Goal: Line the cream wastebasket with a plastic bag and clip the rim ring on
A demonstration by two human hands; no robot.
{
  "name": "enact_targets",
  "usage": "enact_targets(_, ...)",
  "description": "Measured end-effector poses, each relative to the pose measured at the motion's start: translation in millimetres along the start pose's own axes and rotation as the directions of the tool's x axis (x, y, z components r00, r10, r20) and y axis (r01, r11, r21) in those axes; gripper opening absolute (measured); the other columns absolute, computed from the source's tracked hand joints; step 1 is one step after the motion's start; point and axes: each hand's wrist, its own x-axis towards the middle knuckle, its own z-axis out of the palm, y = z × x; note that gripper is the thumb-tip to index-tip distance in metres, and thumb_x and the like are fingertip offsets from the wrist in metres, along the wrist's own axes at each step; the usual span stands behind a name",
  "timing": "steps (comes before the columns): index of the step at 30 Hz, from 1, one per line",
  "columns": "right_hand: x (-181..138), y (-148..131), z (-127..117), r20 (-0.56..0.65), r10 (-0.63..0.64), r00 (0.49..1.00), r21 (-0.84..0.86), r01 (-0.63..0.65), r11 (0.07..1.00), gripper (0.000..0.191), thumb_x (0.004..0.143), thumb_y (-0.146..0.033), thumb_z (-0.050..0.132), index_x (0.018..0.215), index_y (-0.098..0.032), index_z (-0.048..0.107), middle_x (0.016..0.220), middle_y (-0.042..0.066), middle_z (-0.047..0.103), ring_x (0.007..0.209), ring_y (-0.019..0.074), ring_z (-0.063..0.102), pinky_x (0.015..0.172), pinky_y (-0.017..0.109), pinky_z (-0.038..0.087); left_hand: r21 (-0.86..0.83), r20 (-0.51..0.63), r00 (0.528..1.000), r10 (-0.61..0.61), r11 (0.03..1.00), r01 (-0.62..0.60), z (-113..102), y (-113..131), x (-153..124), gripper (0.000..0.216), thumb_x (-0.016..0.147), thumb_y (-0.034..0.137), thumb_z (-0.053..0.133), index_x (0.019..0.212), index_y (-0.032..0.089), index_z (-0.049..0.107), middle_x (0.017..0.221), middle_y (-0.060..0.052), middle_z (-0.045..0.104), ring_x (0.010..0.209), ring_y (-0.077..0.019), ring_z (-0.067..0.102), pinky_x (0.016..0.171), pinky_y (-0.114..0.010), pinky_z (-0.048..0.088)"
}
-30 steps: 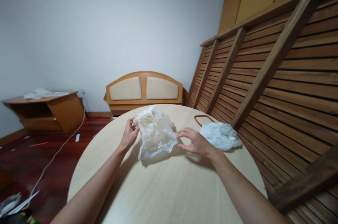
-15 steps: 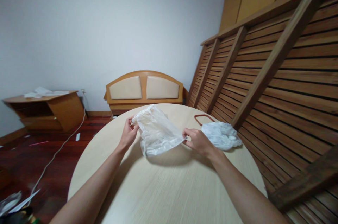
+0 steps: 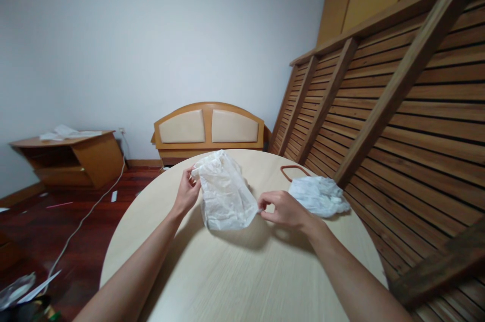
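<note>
A thin, translucent white plastic bag [image 3: 224, 194] hangs just above the round pale wooden table [image 3: 242, 271]. My left hand [image 3: 187, 193] pinches its upper left corner, fingers closed on the plastic. My right hand [image 3: 285, 209] pinches the bag's lower right edge between thumb and fingers. The bag is crumpled and stretched between both hands.
A second crumpled white plastic bag [image 3: 320, 195] lies on the table to the right, with a red rubber band [image 3: 291, 172] behind it. Slatted wooden bed frames [image 3: 394, 109] lean at the right. A headboard [image 3: 209, 130] stands behind the table, a low wooden cabinet [image 3: 71, 160] at left, a cable [image 3: 83, 218] on the floor.
My right hand, open beside the bag a second ago, has closed on the bag's right edge. The bag has been lifted and pulled a little; my left hand has kept its grip.
</note>
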Motion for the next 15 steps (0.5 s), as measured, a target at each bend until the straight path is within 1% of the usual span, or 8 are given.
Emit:
enact_targets(3,1.3,-3.3,2.7,-0.066,0.062,0.996,-0.095,-0.068,0.993,0.012,0.071,-0.011,0.061,0.074,-0.023,0.061,0.071,-0.001,0.069,0.065,0.0162,0.063,0.063,0.025,0.041,-0.009,0.019,1.000,0.023,1.000,-0.023,2.2,-2.5,0.1,0.053,0.075,0.046,0.075,0.113,0.021,0.048,0.130,-0.012,0.058,0.110,-0.0214,0.064,0.097,-0.037,0.051)
enact_targets(5,1.6,-3.3,3.2,-0.131,0.098,0.986,-0.138,-0.116,0.984,0.012,0.071,-0.011,0.059,0.070,-0.023,0.057,0.066,-0.001,0.066,0.060,0.0159,0.061,0.060,0.025,0.039,-0.015,0.027,0.999,0.027,1.000,-0.027,3.4,-3.2,-0.1,0.054,0.075,0.045,0.076,0.113,0.021,0.048,0.130,-0.012,0.059,0.110,-0.0218,0.064,0.097,-0.038,0.051)
enact_targets(8,0.1,-0.2,1.5,-0.233,0.102,0.967,-0.113,-0.131,0.985,0.013,0.072,-0.012,0.057,0.068,-0.023,0.053,0.062,-0.002,0.062,0.055,0.0145,0.057,0.056,0.025,0.038,-0.027,0.023,0.999,0.032,0.999,-0.031,4.1,-2.4,-0.3,0.053,0.076,0.046,0.074,0.115,0.021,0.048,0.131,-0.012,0.058,0.112,-0.0223,0.064,0.098,-0.038,0.051)
enact_targets(10,-1.7,2.0,-0.5,-0.260,0.070,0.963,-0.044,-0.084,0.996,0.012,0.071,-0.014,0.059,0.072,-0.024,0.053,0.065,-0.002,0.063,0.057,0.0145,0.057,0.057,0.025,0.041,-0.027,0.017,0.999,0.036,0.999,-0.035,3.4,-1.5,0.2,0.053,0.077,0.047,0.073,0.116,0.021,0.048,0.131,-0.012,0.059,0.113,-0.0224,0.063,0.098,-0.038,0.051)
enact_targets(13,-3.4,2.2,-3.3,-0.252,-0.014,0.968,0.073,0.033,0.997,0.014,0.072,-0.016,0.061,0.083,-0.024,0.057,0.077,0.001,0.067,0.066,0.0157,0.061,0.063,0.026,0.048,-0.014,-0.008,0.999,0.038,0.999,-0.038,0.9,-1.0,1.7,0.052,0.077,0.047,0.073,0.114,0.021,0.048,0.126,-0.011,0.062,0.112,-0.0220,0.063,0.098,-0.037,0.051)
enact_targets(15,-3.2,0.2,-4.5,-0.245,-0.083,0.966,0.103,0.111,0.988,0.016,0.074,-0.014,0.059,0.087,-0.024,0.059,0.081,0.002,0.068,0.071,0.0165,0.063,0.068,0.028,0.051,-0.006,-0.032,0.999,0.036,0.999,-0.036,-1.4,-0.9,2.8,0.050,0.078,0.048,0.072,0.113,0.021,0.048,0.124,-0.010,0.063,0.111,-0.0216,0.064,0.096,-0.036,0.052)
